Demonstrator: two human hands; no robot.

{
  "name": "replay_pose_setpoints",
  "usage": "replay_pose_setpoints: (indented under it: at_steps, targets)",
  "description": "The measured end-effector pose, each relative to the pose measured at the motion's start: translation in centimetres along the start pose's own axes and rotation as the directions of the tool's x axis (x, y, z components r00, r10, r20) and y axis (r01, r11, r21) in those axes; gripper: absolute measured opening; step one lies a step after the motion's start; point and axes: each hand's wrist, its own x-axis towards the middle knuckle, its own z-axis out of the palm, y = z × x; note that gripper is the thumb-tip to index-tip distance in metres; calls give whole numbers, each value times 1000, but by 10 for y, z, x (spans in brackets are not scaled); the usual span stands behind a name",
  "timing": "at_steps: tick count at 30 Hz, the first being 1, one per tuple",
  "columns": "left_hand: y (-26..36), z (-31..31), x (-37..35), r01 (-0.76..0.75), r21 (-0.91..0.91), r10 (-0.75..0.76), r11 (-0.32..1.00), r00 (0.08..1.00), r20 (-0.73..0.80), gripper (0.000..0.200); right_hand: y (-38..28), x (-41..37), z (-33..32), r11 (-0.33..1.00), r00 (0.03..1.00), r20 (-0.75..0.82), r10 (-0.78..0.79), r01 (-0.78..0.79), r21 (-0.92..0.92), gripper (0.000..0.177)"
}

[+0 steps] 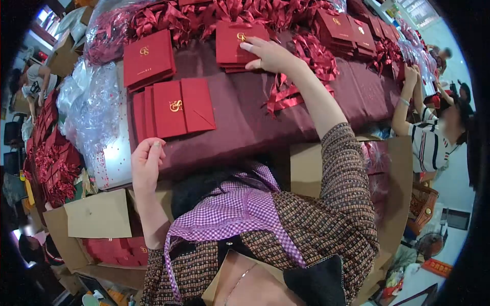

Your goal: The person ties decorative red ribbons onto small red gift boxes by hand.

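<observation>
Red paper bags with a gold logo lie on a table under dark red cloth [229, 122]. My right hand [270, 55] rests with spread fingers on the top bag of the upper middle stack [227, 43]. Closed in a loose curl, my left hand [149, 158] is at the table's front edge, just below the fanned bags [173, 106]; no object shows in it. Another bag stack [148, 58] sits above the fanned bags. Red ribbons [286, 99] lie to the right of the middle stack, below my right forearm.
Clear plastic wrap [89, 102] lies at the table's left. More bags [347, 33] and a ribbon pile [168, 20] are along the far side. Open cartons [97, 214] flank my body. At the right, a person in a striped shirt [429, 148] reaches to the table.
</observation>
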Motion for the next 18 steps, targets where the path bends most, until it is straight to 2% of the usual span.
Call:
replay_pose_setpoints:
  at_steps: [1,2,3,4,6,7,8,9,11,13,15,16,18]
  targets:
    - [-1,0,1,8,2,-8,1000,1000,4,15,0,-1,-5,999,998,-62,-17,19,32,63]
    - [-2,0,2,-12,12,13,1000,999,-31,15,1,-5,-7,994,976,-190,-106,100,-42,60]
    - [-3,-1,3,-32,23,34,999,997,-66,15,2,-10,-10,977,930,-307,-203,171,-126,57]
    - [-3,-3,3,-20,39,24,999,995,-102,14,-13,-22,-26,961,867,-420,-269,216,-170,46]
    - [-6,-9,7,-36,80,48,996,986,-158,14,-21,-40,-41,932,896,-311,-317,355,75,34]
    - [-7,-13,10,-3,118,24,993,983,-181,16,-42,-57,-50,926,920,-296,-257,322,199,23]
    - [-11,-14,13,3,120,20,993,981,-191,16,-45,-71,-44,941,972,-102,-212,231,245,22]
    - [-18,-16,16,-57,177,95,983,972,-216,16,-60,-85,-48,963,973,-25,-228,229,144,25]
    - [-23,-26,22,-150,353,242,923,942,-232,18,-75,-109,-35,964,965,-18,-263,264,28,32]
    - [-23,-27,29,-140,406,275,903,915,-296,20,-79,-124,-24,973,973,-14,-230,231,30,31]
    - [-18,-27,38,-149,475,322,867,896,-307,20,-76,-132,-14,983,983,-28,-184,185,23,33]
    - [-19,-27,44,-161,510,353,845,885,-305,20,-72,-136,-5,987,991,-38,-125,129,94,30]
    - [-16,-25,54,-185,551,394,814,872,-289,21,-70,-140,3,986,988,-101,-117,128,109,29]
